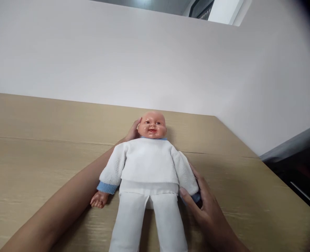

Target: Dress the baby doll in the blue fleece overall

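A baby doll (pixel 148 164) in a white fleece top with blue cuffs and white trousers lies on its back on the wooden table (pixel 39 157), head away from me. My left hand (pixel 133 131) reaches under the doll's shoulder and cups the side and back of its bald head; only a few fingers show. My right hand (pixel 202 206) is wrapped round the doll's arm at the sleeve end, thumb on top of the white sleeve and fingers along the outer side.
A plain white wall (pixel 155 70) rises behind the table's far edge. The table's right edge runs diagonally, with a dark floor area and dim objects (pixel 301 168) beyond it.
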`<move>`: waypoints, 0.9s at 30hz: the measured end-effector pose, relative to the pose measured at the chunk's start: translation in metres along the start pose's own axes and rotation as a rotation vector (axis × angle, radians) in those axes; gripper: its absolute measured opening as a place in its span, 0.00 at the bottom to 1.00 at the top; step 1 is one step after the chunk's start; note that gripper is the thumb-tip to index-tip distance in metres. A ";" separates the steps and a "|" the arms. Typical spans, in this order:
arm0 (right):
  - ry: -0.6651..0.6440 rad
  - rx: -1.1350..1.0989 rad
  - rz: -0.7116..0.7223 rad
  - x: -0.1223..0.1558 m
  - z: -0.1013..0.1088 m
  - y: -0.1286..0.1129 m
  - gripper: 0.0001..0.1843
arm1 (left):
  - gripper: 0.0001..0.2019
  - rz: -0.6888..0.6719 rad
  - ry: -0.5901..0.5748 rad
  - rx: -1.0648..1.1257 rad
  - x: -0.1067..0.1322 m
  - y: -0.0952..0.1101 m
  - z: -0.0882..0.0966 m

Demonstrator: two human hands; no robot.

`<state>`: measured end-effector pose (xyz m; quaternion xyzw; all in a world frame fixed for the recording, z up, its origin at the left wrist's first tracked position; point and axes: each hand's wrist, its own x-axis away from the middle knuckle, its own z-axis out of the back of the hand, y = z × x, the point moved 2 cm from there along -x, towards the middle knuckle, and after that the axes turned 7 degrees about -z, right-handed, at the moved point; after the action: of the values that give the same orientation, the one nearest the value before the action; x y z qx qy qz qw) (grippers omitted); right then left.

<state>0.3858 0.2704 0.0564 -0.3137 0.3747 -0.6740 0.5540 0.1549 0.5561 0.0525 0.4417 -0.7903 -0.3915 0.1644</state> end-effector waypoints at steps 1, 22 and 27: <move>0.005 0.019 -0.004 0.000 0.000 0.002 0.37 | 0.36 0.008 -0.017 -0.006 0.000 0.000 0.001; -0.002 0.088 -0.080 -0.003 -0.001 0.016 0.40 | 0.33 0.016 -0.083 -0.084 0.009 0.003 -0.007; 0.003 0.090 -0.080 -0.004 -0.001 0.014 0.40 | 0.30 -0.016 -0.053 -0.064 0.009 0.000 -0.008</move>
<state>0.3927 0.2727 0.0437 -0.3022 0.3321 -0.7122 0.5396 0.1547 0.5445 0.0569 0.4318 -0.7781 -0.4294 0.1541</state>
